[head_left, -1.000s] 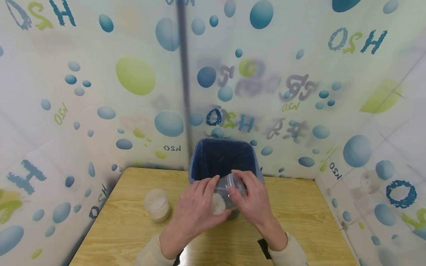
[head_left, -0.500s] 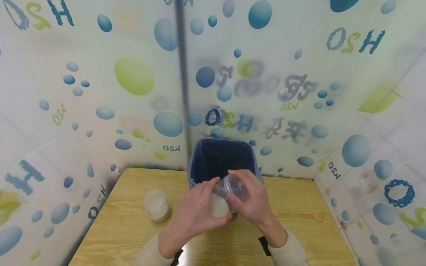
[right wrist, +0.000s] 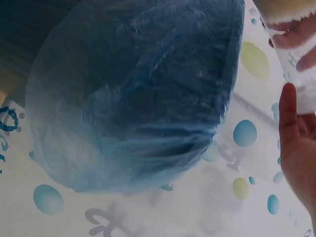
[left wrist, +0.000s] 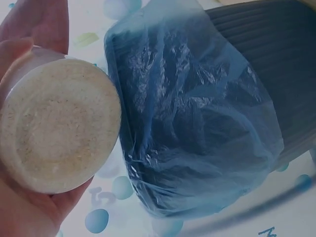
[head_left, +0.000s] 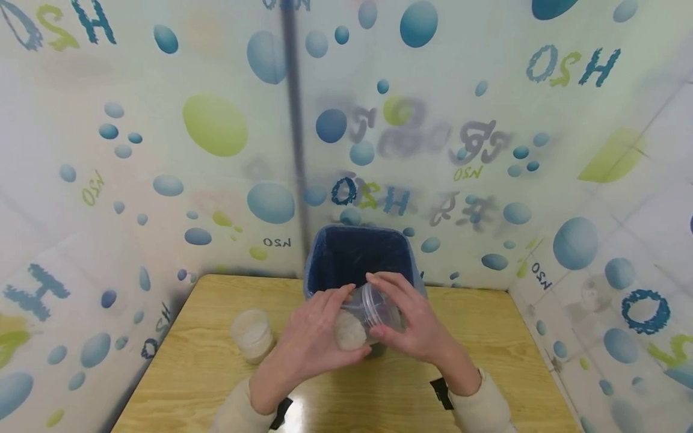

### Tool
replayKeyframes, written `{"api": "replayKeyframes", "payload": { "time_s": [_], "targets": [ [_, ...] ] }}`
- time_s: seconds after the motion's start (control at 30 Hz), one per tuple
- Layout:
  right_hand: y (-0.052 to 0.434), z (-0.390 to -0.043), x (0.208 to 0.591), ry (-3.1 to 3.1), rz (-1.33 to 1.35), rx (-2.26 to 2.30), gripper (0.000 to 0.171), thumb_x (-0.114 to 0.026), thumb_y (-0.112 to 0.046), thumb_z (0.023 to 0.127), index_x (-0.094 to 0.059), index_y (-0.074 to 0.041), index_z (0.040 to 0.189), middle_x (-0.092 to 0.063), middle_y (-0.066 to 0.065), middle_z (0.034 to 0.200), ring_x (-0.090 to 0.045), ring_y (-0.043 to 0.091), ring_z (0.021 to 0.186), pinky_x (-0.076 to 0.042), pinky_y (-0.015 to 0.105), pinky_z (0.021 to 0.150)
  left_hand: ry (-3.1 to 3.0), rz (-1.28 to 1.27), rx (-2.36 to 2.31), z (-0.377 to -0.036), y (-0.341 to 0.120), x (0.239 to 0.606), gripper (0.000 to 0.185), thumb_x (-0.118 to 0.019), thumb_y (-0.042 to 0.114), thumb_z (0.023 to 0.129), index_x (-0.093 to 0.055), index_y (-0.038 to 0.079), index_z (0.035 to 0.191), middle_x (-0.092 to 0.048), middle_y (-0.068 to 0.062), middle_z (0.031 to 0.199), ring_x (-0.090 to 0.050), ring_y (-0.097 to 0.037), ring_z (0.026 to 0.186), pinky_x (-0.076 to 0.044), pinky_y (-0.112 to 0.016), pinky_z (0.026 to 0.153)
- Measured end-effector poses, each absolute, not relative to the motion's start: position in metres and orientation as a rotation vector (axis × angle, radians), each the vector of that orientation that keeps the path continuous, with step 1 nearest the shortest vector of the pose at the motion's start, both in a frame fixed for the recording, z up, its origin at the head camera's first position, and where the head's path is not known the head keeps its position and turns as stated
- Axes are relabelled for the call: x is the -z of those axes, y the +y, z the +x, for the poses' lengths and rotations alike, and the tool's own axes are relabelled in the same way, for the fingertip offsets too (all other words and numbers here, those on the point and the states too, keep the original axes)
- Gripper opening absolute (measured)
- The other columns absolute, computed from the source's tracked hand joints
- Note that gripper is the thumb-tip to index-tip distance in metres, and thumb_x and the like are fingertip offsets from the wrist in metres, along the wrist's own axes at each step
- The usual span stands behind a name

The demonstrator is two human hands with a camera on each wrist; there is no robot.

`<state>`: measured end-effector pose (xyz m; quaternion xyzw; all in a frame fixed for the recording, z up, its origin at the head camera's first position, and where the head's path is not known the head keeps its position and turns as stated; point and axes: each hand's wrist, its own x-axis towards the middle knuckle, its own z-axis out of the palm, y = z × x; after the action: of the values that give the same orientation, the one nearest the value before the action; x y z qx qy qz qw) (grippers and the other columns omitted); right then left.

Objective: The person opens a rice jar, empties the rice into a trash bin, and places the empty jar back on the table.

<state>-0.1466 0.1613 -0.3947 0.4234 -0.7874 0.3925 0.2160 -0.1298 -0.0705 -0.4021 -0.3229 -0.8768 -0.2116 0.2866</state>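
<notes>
A clear plastic jar [head_left: 360, 319] with pale grainy powder in it is held tilted over the near rim of a blue bin. My left hand [head_left: 319, 337] grips its body and base [left wrist: 57, 126]. Fingers of my right hand [head_left: 403, 319] curl round its lid end [head_left: 379, 304]. The right wrist view shows only a thumb [right wrist: 291, 118] against the clear lid [right wrist: 296, 64]. The bin [head_left: 360, 258], lined with a blue plastic bag [left wrist: 192, 123], stands right behind the hands.
A second small jar [head_left: 251, 334] of the same pale powder stands on the wooden table [head_left: 184, 373] to the left. Printed bubble-pattern curtain walls [head_left: 162, 150] close in the table on the left, back and right.
Both hands and the jar have shifted slightly up and left towards the bin's rim. My right fingers have turned a little on the lid end.
</notes>
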Motion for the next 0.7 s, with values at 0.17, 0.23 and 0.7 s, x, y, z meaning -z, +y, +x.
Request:
{"api": "replayKeyframes", "payload": {
  "time_s": [0.17,0.23,0.7],
  "targets": [
    [0.171,-0.147,0.391,-2.287,1.276,-1.179,0.071,-0.055,-0.055,0.103,-0.042,-0.014,0.158,-0.045,0.009,0.155,-0.047,0.028,0.138,-0.053,0.046,0.100,-2.348,-0.878,0.560,-0.132,-0.073,0.400,0.099,-0.091,0.061,0.062,-0.056,0.008,0.139,-0.069,-0.003,0.118,-0.066,-0.020,0.097,-0.058,-0.035,0.073],
    [0.174,-0.147,0.388,-2.345,1.298,-1.211,0.071,-0.058,-0.051,0.103,-0.038,-0.014,0.160,-0.040,0.007,0.159,-0.042,0.028,0.143,-0.050,0.048,0.104,-2.359,-0.880,0.561,-0.132,-0.073,0.400,0.099,-0.091,0.060,0.063,-0.056,0.008,0.140,-0.069,-0.003,0.119,-0.066,-0.020,0.098,-0.058,-0.036,0.075],
    [0.183,-0.142,0.379,-2.443,1.431,-1.296,0.082,-0.074,-0.010,0.095,-0.030,-0.014,0.164,-0.025,0.008,0.170,-0.022,0.025,0.156,-0.031,0.043,0.121,-2.386,-0.866,0.522,-0.132,-0.076,0.400,0.097,-0.090,0.059,0.065,-0.057,0.009,0.141,-0.068,-0.006,0.125,-0.066,-0.023,0.104,-0.059,-0.038,0.083]
  ]
}}
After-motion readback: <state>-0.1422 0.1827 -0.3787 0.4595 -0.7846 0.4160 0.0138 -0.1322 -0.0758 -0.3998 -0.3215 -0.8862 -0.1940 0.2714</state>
